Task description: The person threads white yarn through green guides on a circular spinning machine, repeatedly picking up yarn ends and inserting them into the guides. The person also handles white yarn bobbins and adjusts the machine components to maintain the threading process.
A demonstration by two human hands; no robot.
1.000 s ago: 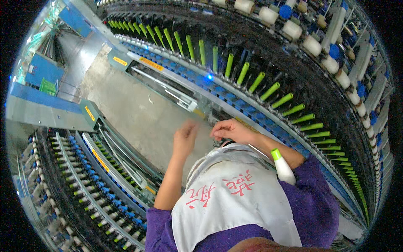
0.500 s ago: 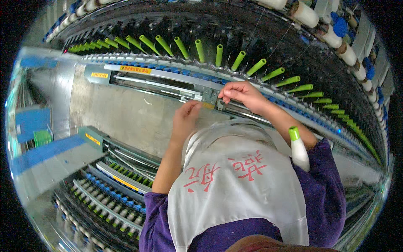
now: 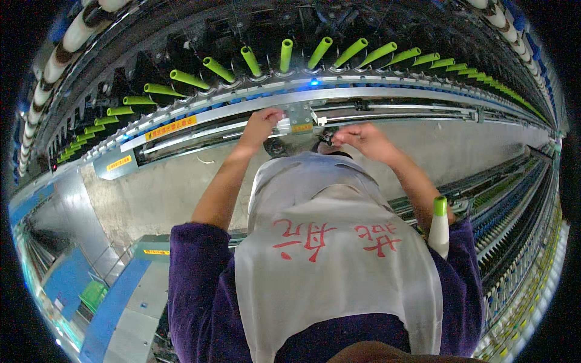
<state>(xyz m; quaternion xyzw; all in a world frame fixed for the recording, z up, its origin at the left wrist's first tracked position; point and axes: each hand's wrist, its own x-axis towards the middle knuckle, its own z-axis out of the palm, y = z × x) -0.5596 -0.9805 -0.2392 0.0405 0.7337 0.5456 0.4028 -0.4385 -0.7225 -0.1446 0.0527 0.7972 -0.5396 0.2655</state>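
My left hand (image 3: 262, 128) is raised in front of the spinning machine's lower rail (image 3: 212, 134), its fingers curled together beside a metal bracket (image 3: 298, 115). To the right of that bracket and nearer my body, my right hand (image 3: 365, 139) has thumb and fingers drawn together in a pinch. Anything held in either hand is too small to make out. A bobbin of white yarn with a green top (image 3: 440, 227) sticks up beside my right upper arm. I wear a white apron (image 3: 339, 284) with red lettering over purple sleeves.
Bare green spindle tubes (image 3: 286, 55) stand in a long curved row beyond the rail, with a blue light (image 3: 314, 82) below them. White yarn rolls (image 3: 77, 31) hang at the upper left. Another machine (image 3: 514, 242) runs along the right. The floor (image 3: 181, 199) lies between.
My view has swung round to the right along the machine. My left hand has come up to the bracket, while my right hand has drawn back from the rail toward my body.
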